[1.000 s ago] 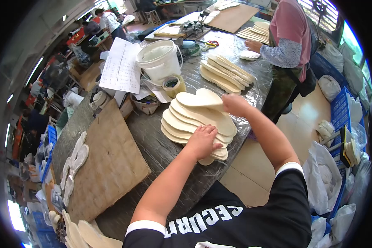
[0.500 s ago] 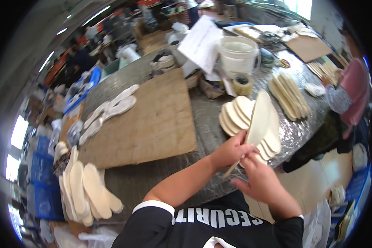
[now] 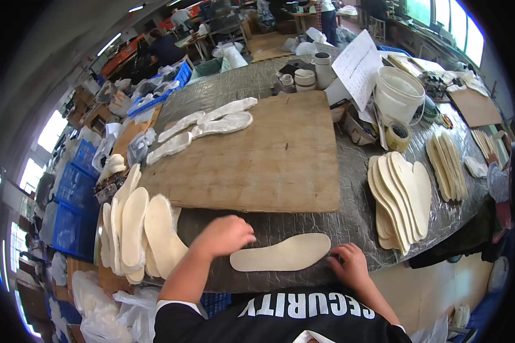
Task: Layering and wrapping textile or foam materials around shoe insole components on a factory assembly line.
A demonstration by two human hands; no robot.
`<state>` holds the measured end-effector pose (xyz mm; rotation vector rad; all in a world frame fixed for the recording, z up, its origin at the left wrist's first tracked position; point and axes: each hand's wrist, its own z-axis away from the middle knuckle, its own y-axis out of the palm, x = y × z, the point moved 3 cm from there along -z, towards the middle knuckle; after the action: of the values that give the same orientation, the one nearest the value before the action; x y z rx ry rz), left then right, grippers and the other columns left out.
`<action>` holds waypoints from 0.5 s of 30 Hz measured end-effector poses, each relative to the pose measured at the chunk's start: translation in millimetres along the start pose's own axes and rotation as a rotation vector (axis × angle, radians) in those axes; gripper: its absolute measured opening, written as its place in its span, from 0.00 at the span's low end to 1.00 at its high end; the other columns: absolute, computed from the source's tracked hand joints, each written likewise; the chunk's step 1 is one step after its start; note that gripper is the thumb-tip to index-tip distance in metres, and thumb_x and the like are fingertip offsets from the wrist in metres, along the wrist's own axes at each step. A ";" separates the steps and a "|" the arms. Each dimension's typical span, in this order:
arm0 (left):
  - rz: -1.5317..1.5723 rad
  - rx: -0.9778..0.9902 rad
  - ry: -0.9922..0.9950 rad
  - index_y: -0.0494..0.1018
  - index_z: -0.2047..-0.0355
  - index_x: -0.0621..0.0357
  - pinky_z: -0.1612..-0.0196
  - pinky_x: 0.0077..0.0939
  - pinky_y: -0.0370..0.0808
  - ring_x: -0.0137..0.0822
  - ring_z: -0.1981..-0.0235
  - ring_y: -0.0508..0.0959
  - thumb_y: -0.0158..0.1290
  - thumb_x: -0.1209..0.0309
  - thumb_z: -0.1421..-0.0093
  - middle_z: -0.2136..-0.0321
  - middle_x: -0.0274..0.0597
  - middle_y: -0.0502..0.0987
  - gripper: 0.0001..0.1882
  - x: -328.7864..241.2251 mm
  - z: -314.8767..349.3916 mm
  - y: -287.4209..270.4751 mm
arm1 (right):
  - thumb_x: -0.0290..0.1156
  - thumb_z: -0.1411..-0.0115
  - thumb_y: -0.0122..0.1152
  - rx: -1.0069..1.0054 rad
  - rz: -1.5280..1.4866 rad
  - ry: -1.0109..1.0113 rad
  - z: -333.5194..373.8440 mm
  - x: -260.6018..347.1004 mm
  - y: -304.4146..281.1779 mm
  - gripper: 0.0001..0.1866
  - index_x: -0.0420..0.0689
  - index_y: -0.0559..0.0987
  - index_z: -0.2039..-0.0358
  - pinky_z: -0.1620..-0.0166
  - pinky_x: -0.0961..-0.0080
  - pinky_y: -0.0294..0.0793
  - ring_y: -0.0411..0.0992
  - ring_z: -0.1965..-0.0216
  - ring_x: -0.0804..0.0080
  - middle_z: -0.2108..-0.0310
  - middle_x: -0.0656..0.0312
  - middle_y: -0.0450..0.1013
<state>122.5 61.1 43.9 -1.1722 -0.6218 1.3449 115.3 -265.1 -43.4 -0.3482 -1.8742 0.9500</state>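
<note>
A single cream insole (image 3: 281, 253) lies flat on the dark, film-covered table in front of me. Just above its left end hovers my left hand (image 3: 226, 235), loosely bent and holding nothing. My right hand (image 3: 350, 264) is beside the insole's right end, thumb and fingers apart, with nothing in it. On the right a fanned stack of similar insoles (image 3: 403, 200) rests on the table. To my left, fleecy-edged insoles (image 3: 134, 226) are heaped at the table's edge.
A brown board (image 3: 257, 160) covers the table's middle, with several white insole-shaped pieces (image 3: 220, 126) on it. Behind stand a white bucket (image 3: 397, 94), a tape roll (image 3: 398, 136) and a paper sheet (image 3: 357, 68). Another insole stack (image 3: 446, 166) lies farther right, near a person's sleeve (image 3: 499, 183).
The insole that was in my hands above the right stack now lies flat on the table before me. Both hands have let go of it, and the view has swung left.
</note>
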 end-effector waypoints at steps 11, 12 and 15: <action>-0.489 -0.918 -0.258 0.79 0.73 0.50 0.52 0.44 0.68 0.42 0.52 0.72 0.51 0.71 0.46 0.67 0.38 0.77 0.06 166.3 -193.2 -89.1 | 0.28 0.47 0.65 -0.123 -0.031 0.128 -32.0 2.4 16.0 0.09 0.41 0.80 0.65 0.66 0.63 0.76 0.76 0.70 0.55 0.66 0.54 0.74; -0.485 -0.921 -0.252 0.79 0.73 0.50 0.52 0.44 0.68 0.42 0.52 0.72 0.51 0.71 0.46 0.67 0.38 0.77 0.06 181.6 -204.5 -85.7 | 0.28 0.47 0.65 -0.132 0.028 0.106 -33.7 2.5 19.8 0.10 0.42 0.80 0.64 0.66 0.63 0.76 0.76 0.70 0.55 0.65 0.54 0.74; -0.470 -0.856 -0.349 0.79 0.74 0.51 0.54 0.44 0.66 0.40 0.55 0.73 0.58 0.69 0.49 0.66 0.35 0.78 0.03 197.4 -219.6 -77.2 | 0.30 0.47 0.66 0.004 -0.012 0.115 -38.9 7.2 9.1 0.12 0.41 0.80 0.62 0.69 0.66 0.76 0.75 0.73 0.58 0.67 0.55 0.74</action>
<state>388.0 198.8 -17.0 -1.3235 -1.7255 0.8758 143.6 -236.9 -36.8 -0.3806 -1.7681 0.9063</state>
